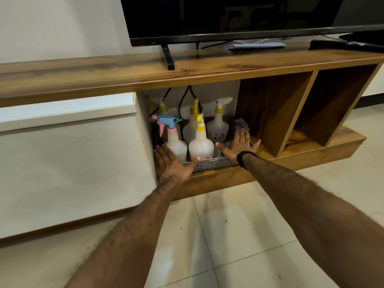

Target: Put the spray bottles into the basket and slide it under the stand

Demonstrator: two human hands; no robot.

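Observation:
A grey perforated basket (216,163) sits inside the left opening of the wooden stand (145,77), on its bottom shelf. Several white spray bottles stand upright in it: one with a blue and pink head (173,142) at the front left, one with a yellow collar (201,142) at the front middle, another (217,126) at the back right. My left hand (172,165) lies flat with fingers spread against the basket's front left corner. My right hand (240,145), a black band on its wrist, rests flat with fingers spread at the basket's right end.
A black TV (228,17) on feet stands on the stand's top, with a folded cloth (255,45) and a black remote (340,45) beside it. Black cables (185,98) hang behind the bottles. Two open compartments (270,113) lie to the right. Pale floor tiles (228,235) are below.

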